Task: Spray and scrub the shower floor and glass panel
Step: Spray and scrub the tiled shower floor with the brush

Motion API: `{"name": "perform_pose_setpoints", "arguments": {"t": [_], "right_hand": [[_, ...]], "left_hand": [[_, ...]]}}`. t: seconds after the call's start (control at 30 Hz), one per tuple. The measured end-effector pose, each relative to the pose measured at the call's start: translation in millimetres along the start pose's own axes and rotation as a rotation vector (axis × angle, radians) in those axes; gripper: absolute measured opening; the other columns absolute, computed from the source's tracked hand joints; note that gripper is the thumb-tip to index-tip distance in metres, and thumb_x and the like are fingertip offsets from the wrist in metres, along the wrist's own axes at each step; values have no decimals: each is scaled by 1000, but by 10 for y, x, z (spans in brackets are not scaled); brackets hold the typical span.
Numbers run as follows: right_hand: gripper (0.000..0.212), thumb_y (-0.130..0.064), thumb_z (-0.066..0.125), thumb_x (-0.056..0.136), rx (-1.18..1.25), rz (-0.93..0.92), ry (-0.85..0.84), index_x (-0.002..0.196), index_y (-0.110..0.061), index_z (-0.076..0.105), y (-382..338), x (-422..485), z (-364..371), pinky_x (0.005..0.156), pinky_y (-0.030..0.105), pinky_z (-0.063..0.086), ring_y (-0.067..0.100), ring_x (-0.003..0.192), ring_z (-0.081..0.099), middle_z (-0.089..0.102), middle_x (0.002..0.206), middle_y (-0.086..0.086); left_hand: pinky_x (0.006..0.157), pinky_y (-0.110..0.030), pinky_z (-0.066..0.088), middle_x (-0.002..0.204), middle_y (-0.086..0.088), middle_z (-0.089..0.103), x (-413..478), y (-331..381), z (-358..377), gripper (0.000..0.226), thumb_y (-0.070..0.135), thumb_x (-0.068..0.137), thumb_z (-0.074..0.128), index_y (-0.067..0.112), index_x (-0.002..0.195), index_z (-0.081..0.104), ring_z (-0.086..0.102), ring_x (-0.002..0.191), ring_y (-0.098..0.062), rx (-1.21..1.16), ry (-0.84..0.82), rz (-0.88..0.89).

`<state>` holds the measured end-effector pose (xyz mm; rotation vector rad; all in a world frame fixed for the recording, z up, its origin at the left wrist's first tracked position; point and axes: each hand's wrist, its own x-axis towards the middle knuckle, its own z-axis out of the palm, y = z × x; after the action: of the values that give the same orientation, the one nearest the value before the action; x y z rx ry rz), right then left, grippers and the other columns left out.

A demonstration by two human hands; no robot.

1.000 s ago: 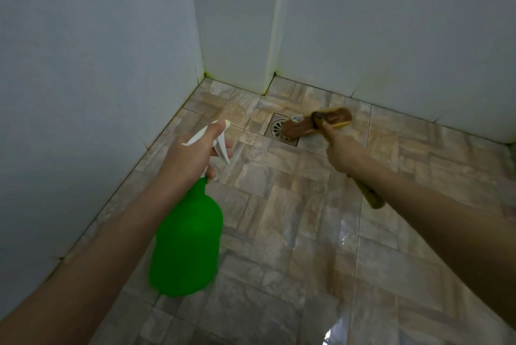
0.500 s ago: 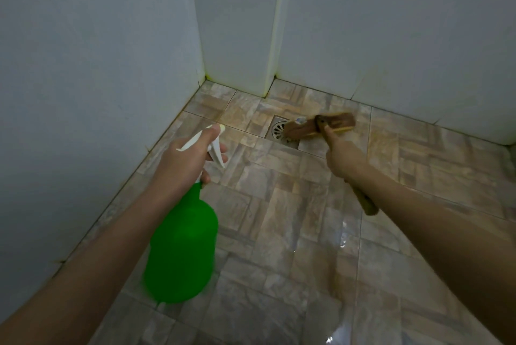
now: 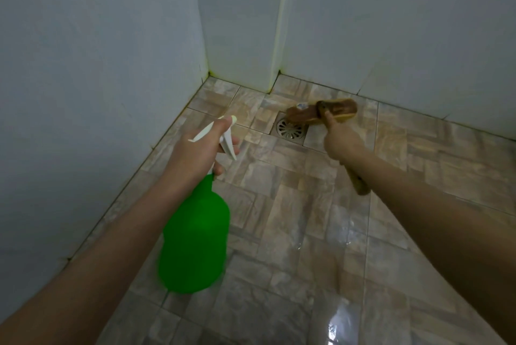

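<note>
walls [image 3: 97,79] box corner; tiled floor [image 3: 307,233] open toward viewer.

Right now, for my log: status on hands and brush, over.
Left hand grips green spray bottle. Right hand grips wooden scrub brush, head by floor drain. Nothing in the way.

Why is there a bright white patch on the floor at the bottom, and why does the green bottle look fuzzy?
Head view: the white patch is light glaring off the glossy floor tiles. In the same head view, the lower edge of the green spray bottle looks smeared, probably motion blur.
</note>
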<state>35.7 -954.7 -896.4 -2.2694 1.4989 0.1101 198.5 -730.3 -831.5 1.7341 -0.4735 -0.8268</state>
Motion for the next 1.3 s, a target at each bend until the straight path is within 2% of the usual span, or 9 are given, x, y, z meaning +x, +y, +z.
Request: {"name": "perform_pose_setpoints", "arguments": {"t": [0.13, 0.27, 0.37, 0.5, 0.7, 0.87, 1.03, 1.2, 1.3], "right_hand": [[75, -6, 38, 96, -31, 8, -61, 155, -33, -1, -152, -186, 142, 71, 43, 56, 28, 76, 60, 53, 88, 10], [72, -5, 38, 96, -60, -39, -56, 155, -28, 2, -297, 88, -40, 44, 31, 42, 24, 62, 51, 55, 96, 17], [73, -5, 39, 96, -28, -9, -7, 155, -26, 2, -395, 195, -77, 45, 31, 38, 22, 61, 49, 58, 103, 18], [74, -4, 36, 98, -64, -83, -145, 154, -33, -2, -236, -252, 150, 42, 30, 40, 20, 59, 51, 52, 84, 11], [73, -8, 36, 97, 8, -15, -15, 153, -34, -2, -189, -1, 121, 68, 44, 57, 27, 72, 58, 54, 88, 12], [76, -2, 36, 96, -89, -52, -53, 154, -35, 0, 56, -155, 8, 49, 34, 47, 23, 59, 54, 52, 80, 11], [74, -4, 35, 97, -105, -6, -84, 154, -35, 0, 76, -261, 39, 47, 34, 48, 24, 67, 56, 54, 116, 23], [74, -1, 36, 97, -94, 40, -71, 155, -32, 2, 110, -225, -60, 48, 36, 49, 23, 58, 53, 54, 82, 12], [71, -1, 36, 97, -58, 51, -62, 156, -24, 4, -19, 121, -250, 41, 31, 40, 24, 60, 51, 51, 92, 15]], "left_hand": [[49, -29, 42, 88, -1, 79, 19, -60, -32, 34, 60, 80, 60, 31, 75, 77, 70, 97, -47, 14, -8, -14], [45, -26, 41, 85, -1, 79, 10, -70, -12, 31, 53, 93, 59, 28, 83, 75, 70, 90, -46, 26, -1, -41], [41, -23, 42, 90, -2, 79, -6, -57, 34, 28, 51, 96, 56, 32, 88, 74, 64, 82, -34, 36, -37, -56], [37, -22, 41, 94, -1, 79, 51, -36, 32, 25, 50, 96, 56, 31, 100, 72, 70, 96, -42, -12, -32, -69], [42, -24, 42, 93, 2, 79, 42, -83, 45, 35, 64, 82, 59, 34, 92, 74, 68, 103, -45, 10, -60, -61], [39, -22, 42, 92, -2, 79, 1, -70, 23, 27, 51, 95, 58, 30, 88, 74, 68, 103, -45, -4, -34, -54], [45, -26, 41, 92, 0, 79, -15, -103, 28, 35, 64, 77, 55, 36, 83, 74, 66, 104, -48, 9, -61, -53], [47, -26, 41, 92, -1, 79, -88, -98, 70, 31, 58, 91, 58, 33, 85, 74, 67, 104, -48, 11, -50, -44], [47, -27, 42, 92, -1, 79, -160, -35, 120, 29, 51, 97, 55, 30, 89, 74, 66, 101, -50, 11, -49, -30]]}}
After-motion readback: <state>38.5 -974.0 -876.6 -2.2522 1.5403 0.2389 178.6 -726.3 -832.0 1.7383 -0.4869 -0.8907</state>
